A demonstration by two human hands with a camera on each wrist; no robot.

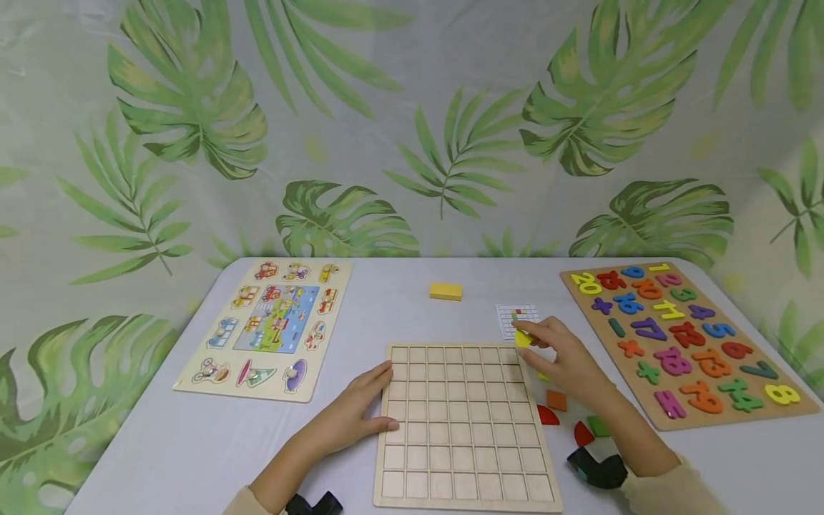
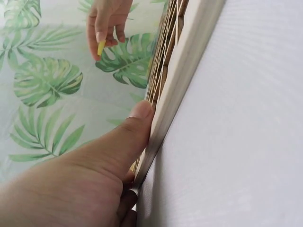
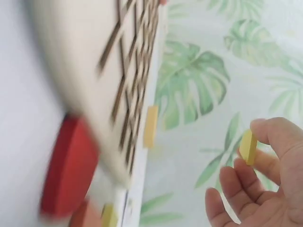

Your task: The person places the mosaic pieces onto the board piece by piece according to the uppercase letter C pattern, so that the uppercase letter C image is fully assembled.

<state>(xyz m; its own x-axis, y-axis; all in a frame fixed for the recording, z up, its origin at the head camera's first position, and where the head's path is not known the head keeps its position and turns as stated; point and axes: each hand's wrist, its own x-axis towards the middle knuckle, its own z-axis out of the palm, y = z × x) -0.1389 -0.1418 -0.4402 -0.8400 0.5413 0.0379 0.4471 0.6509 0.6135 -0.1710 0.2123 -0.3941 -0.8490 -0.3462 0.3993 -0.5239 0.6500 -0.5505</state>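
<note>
A wooden grid board lies on the table, its square cells bare. My left hand rests against the board's left edge, thumb touching the rim and fingers spread further up; in the left wrist view the thumb is on the rim. Above the board's far right corner my right hand pinches a small yellow block between thumb and fingertips. Just beyond lies a white pattern card printed with a grid and a few coloured squares. The right hand partly covers this card.
Right of the board lie an orange square, red quarter-round pieces and a green piece. A yellow block sits farther back. A picture puzzle lies left, a number puzzle board right.
</note>
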